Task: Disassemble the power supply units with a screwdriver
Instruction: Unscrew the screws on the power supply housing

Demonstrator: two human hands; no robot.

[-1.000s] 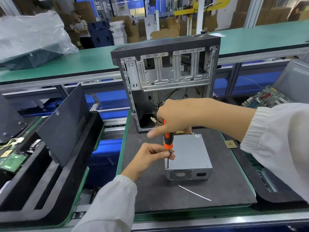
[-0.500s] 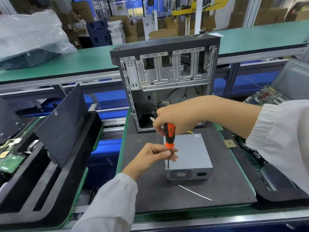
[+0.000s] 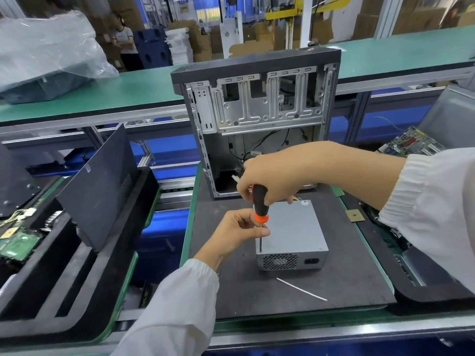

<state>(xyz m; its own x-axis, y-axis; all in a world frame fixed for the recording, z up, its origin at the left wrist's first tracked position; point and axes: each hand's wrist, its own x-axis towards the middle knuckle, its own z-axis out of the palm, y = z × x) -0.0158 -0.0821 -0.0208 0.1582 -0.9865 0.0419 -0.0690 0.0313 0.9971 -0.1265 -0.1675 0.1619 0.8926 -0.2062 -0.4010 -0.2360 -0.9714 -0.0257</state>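
Since a moment ago the right hand (image 3: 270,179) has shifted its curled grip on the one screwdriver (image 3: 260,204), now showing black. The left hand (image 3: 240,228) pinches its shaft, tip on the single power supply unit's (image 3: 293,233) near-left top corner, mid-mat (image 3: 334,283).

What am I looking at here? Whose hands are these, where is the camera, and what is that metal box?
No robot here: a person films through a wide-angle camera worn on the head, looking down at their own hands. The right hand grips the black and orange handle of a screwdriver, held upright. The left hand pinches its thin metal shaft to steady it. The tip meets the near left corner of the grey box, a power supply unit, on top. That box sits on a dark mat. Behind it stands an opened computer case. A white strip lies on the mat in front. Trays on both sides hold circuit boards.
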